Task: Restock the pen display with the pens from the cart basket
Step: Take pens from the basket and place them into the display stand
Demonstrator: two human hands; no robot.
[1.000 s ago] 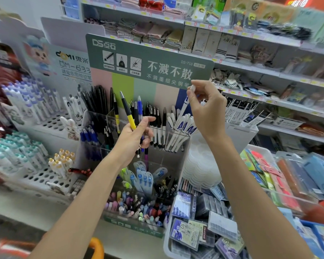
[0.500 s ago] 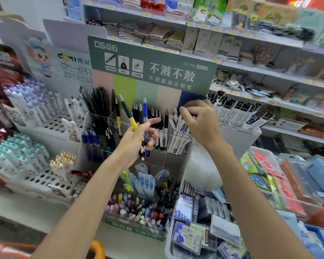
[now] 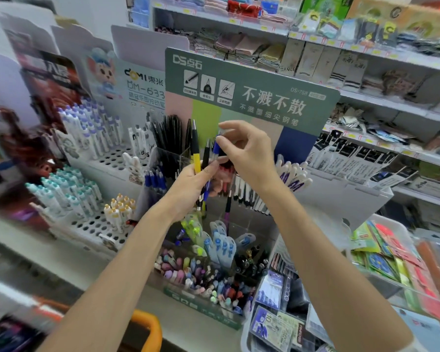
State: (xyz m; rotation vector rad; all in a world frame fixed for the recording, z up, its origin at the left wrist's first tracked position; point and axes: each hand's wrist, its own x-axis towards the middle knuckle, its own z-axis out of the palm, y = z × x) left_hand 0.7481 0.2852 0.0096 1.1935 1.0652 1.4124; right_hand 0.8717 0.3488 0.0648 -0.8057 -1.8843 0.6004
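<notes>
Head view: left hand (image 3: 188, 185) grips a bundle of pens (image 3: 204, 158) upright, fingers curled round the barrels, just in front of the pen display (image 3: 252, 97). Yellow-and-black pen (image 3: 196, 148) stands tallest; blue pen (image 3: 216, 149) sits at the bundle's right. Right hand (image 3: 250, 154) pinches the blue pen's upper end between thumb and forefinger, other fingers loosely curled. White pens (image 3: 291, 177) fill the display's right compartment. Orange cart handle (image 3: 149, 329) shows at the bottom edge.

Both arms reach forward, left hand (image 3: 188, 182) gripping several pens (image 3: 196, 151), right hand (image 3: 249, 153) pinching the top of a blue pen (image 3: 216, 149).
</notes>
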